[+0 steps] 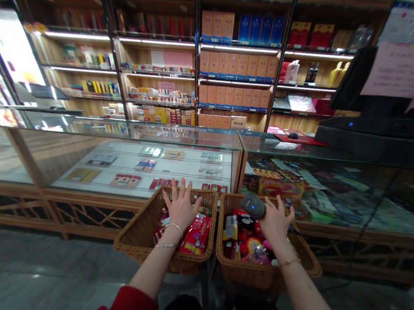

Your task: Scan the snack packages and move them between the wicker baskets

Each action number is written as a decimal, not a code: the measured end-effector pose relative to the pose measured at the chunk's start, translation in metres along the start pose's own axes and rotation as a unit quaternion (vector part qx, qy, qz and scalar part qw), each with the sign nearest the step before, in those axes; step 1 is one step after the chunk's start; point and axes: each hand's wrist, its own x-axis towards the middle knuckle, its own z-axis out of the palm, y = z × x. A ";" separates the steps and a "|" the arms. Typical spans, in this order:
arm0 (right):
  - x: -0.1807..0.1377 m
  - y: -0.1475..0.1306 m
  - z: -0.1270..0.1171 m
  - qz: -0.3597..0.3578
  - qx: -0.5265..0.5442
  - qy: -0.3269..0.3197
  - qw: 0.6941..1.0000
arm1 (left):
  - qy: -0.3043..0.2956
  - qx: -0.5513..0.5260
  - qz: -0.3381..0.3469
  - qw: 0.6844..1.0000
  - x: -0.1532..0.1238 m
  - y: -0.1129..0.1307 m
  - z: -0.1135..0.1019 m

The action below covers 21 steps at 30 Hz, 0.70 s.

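Note:
My left hand [181, 209] hovers above or rests lightly on the contents of the left wicker basket [134, 233]; its fingers are spread and it holds nothing. Red snack packets [198, 233] lie beside it in that basket. Over the right wicker basket [306, 264], my right hand [276, 221] grips a dark grey barcode scanner [253, 206] with a small blue light, its head pointing left. Some fingers of this hand stick out, and the scanner's handle is mostly hidden by it. Beneath lie mixed wrapped goods, among them a yellow-and-white packet [231, 226].
Behind the baskets stands a glass display counter [146, 168] with flat packs inside. A monitor [365, 88] with a paper sheet stands on the counter at right, near a red mat [299, 137]. Tall lit shelves [232, 83] with boxes fill the back wall. A dark cable hangs at right.

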 end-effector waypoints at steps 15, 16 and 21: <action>0.002 0.018 -0.007 0.025 0.000 -0.007 1.000 | -0.037 -0.036 0.081 0.995 0.000 0.049 0.017; 0.002 0.021 -0.007 0.026 -0.003 -0.006 1.000 | -0.043 -0.038 0.089 0.994 0.000 0.054 0.019; 0.003 0.037 -0.006 0.037 -0.013 0.006 0.999 | -0.066 -0.044 0.135 0.988 -0.001 0.078 0.027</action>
